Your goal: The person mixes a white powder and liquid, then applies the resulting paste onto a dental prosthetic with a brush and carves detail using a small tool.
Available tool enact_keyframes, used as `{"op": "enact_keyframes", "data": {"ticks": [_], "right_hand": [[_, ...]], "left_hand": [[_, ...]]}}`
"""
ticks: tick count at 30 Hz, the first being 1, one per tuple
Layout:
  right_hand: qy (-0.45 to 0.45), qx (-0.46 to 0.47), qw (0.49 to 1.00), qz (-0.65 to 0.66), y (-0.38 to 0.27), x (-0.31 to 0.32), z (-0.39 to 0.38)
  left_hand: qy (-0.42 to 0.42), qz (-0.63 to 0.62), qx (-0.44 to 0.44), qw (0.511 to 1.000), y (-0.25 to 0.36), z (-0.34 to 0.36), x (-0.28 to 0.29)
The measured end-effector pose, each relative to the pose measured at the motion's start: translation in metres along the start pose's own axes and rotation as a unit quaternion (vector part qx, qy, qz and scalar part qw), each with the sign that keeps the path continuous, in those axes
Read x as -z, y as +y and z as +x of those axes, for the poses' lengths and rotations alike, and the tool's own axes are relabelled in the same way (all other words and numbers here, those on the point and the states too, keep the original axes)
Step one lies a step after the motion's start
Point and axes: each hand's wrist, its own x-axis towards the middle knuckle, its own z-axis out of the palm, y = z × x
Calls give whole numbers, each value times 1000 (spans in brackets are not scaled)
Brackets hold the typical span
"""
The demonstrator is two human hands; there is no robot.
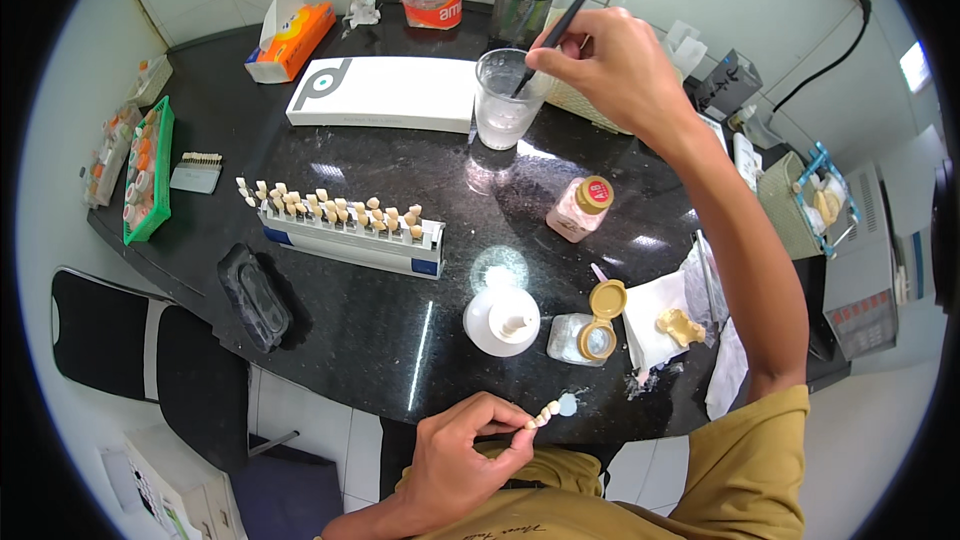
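Low at the front edge of the table, my left hand [460, 452] pinches a short row of tooth-coloured dental crowns [544, 414] between thumb and fingertips. A small pale blob [567, 404] of material is just beyond them. My right hand [625, 65] is stretched far forward, closed around a slim black-handled brush [578, 8]. The brush slants down into a clear cup [503, 118] of cloudy liquid, and its tip is hard to make out there. Nearer me stand a white squeeze bottle [502, 322], a powder jar [572, 339] with its gold lid up, and a closed pink jar [574, 214].
A tooth shade rack [350, 240] stands left of centre, with a black case [254, 297] beside it. Behind are a white box [385, 93], a tissue pack [290, 43] and a pen holder [523, 15]. At right, a yellowish dental cast [680, 327] lies on white tissue [655, 307].
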Motion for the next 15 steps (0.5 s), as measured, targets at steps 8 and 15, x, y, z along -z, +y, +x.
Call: {"op": "enact_keyframes", "data": {"ticks": [8,15], "right_hand": [[129,65,989,43,0,57,-53],[235,-93,960,121,-5,141,-273]], "left_hand": [[19,-13,18,1000,1,-2,-11],[43,-86,42,995,0,-9,-33]]}}
